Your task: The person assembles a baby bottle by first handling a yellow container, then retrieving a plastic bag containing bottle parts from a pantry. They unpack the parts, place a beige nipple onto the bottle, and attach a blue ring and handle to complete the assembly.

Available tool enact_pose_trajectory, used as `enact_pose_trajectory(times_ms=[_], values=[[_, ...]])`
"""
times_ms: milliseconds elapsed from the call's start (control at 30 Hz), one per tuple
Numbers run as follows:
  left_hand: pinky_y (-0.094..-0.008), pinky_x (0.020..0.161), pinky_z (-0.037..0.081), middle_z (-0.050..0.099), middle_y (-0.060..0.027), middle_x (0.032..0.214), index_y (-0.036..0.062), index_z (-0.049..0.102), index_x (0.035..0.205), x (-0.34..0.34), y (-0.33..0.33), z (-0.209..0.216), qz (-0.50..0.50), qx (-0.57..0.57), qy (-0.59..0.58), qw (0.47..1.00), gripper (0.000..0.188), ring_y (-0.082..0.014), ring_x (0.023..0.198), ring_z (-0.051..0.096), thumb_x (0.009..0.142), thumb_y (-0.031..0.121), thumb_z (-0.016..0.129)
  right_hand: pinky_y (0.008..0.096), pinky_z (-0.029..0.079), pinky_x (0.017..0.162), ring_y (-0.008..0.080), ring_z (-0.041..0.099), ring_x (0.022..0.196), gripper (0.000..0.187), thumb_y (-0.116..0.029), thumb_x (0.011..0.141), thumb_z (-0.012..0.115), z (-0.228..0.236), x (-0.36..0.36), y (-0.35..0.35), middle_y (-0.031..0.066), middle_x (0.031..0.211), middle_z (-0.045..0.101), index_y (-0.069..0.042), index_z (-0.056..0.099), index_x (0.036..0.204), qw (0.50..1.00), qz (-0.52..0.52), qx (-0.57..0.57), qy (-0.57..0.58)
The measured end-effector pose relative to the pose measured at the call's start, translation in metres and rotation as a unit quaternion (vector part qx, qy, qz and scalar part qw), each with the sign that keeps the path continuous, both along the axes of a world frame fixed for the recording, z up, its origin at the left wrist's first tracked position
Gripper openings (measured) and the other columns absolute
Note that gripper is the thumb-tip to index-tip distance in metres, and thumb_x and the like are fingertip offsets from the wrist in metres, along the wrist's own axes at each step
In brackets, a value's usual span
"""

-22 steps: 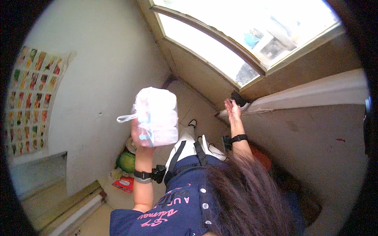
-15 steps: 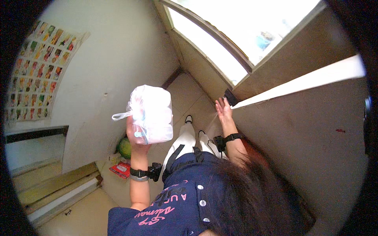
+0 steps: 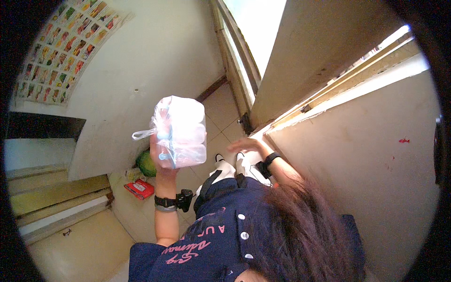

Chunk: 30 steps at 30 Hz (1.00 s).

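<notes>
A clear plastic-wrapped pack point(image 3: 185, 127) of what look like white rolls, with light-blue bits and a thin loop at its side, is held up in front of me. My left hand point(image 3: 159, 155) is closed on its left side, mostly hidden behind the wrap. My right hand point(image 3: 248, 144) holds nothing; its fingers are stretched out to the left, over my shoes. Just beyond them is the lower edge of a brown door point(image 3: 324, 61), standing ajar, with a black fitting point(image 3: 245, 123) at its corner. Bright light falls through the gap beside it.
A green watermelon-like ball point(image 3: 146, 163) and a red packet point(image 3: 139, 189) lie on the tiled floor to the left. Past them is a wooden ledge or drawer unit point(image 3: 66, 202). A poster of small food pictures point(image 3: 66, 51) hangs on the left wall. A pale wall point(image 3: 352, 141) borders the right.
The door has swung inward to the left, widening the bright gap at right. My right hand has moved left and down, away from its edge. The pack stays in my left hand.
</notes>
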<state>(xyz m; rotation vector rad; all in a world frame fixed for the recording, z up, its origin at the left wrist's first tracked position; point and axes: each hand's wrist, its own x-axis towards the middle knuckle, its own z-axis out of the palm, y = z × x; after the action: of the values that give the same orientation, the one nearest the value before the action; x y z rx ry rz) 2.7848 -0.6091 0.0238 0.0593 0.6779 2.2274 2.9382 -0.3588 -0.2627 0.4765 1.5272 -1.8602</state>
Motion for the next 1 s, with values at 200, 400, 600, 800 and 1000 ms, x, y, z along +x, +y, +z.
enact_pose_trajectory(times_ms=[200, 400, 600, 800, 1000], values=[[-0.0646, 0.113, 0.040, 0.041, -0.0182, 0.160, 0.0133, 0.030, 0.161, 0.007, 0.016, 0.017, -0.062, 0.039, 0.003, 0.997, 0.077, -0.0450, 0.139, 0.047, 0.098, 0.053, 0.052, 0.0319, 0.049, 0.076, 0.0163, 0.064, 0.086, 0.032, -0.032, 0.090, 0.073, -0.043, 0.094, 0.096, -0.0002, 0.104, 0.073, -0.015, 0.072, 0.117, 0.925, -0.335, 0.169, -0.065], [-0.0594, 0.117, 0.039, 0.038, -0.0177, 0.162, 0.0124, 0.028, 0.162, -0.002, 0.021, 0.020, -0.097, 0.092, 0.064, 0.989, 0.081, -0.0419, 0.141, 0.047, 0.097, 0.052, 0.055, 0.0415, 0.053, 0.094, 0.0266, 0.066, 0.115, 0.062, -0.042, 0.088, 0.074, -0.032, 0.101, 0.084, 0.0105, 0.134, 0.065, -0.006, 0.061, 0.137, 0.898, -0.242, 0.148, 0.336], [-0.0553, 0.118, 0.040, 0.041, -0.0177, 0.160, 0.0097, 0.030, 0.161, -0.006, 0.004, -0.001, -0.031, 0.058, -0.017, 0.998, 0.080, -0.0379, 0.142, 0.047, 0.098, 0.051, 0.055, 0.0425, 0.054, 0.094, 0.0284, 0.067, 0.112, 0.062, -0.039, 0.087, 0.076, 0.006, 0.105, 0.084, 0.0112, 0.132, 0.066, -0.005, 0.061, 0.137, 0.993, -0.066, 0.074, -0.059], [-0.0472, 0.118, 0.042, 0.046, -0.0173, 0.157, 0.0030, 0.035, 0.158, 0.009, -0.005, -0.019, -0.007, 0.187, -0.089, 0.978, 0.074, -0.0299, 0.141, 0.050, 0.102, 0.050, 0.048, 0.0435, 0.054, 0.095, 0.0302, 0.068, 0.109, 0.062, -0.037, 0.087, 0.077, 0.040, 0.056, 0.105, 0.0119, 0.131, 0.067, -0.005, 0.061, 0.136, 0.973, 0.135, 0.094, -0.163], [-0.0455, 0.115, 0.045, 0.052, -0.0149, 0.152, 0.0058, 0.039, 0.157, 0.049, 0.042, -0.015, 0.119, 0.206, 0.038, 0.971, 0.067, -0.0273, 0.136, 0.055, 0.106, 0.050, 0.039, 0.0465, 0.059, 0.080, 0.0334, 0.071, 0.099, 0.055, -0.030, 0.080, 0.085, 0.096, -0.012, 0.183, 0.0183, 0.114, 0.073, -0.004, 0.068, 0.125, 0.877, 0.152, 0.409, 0.203]])
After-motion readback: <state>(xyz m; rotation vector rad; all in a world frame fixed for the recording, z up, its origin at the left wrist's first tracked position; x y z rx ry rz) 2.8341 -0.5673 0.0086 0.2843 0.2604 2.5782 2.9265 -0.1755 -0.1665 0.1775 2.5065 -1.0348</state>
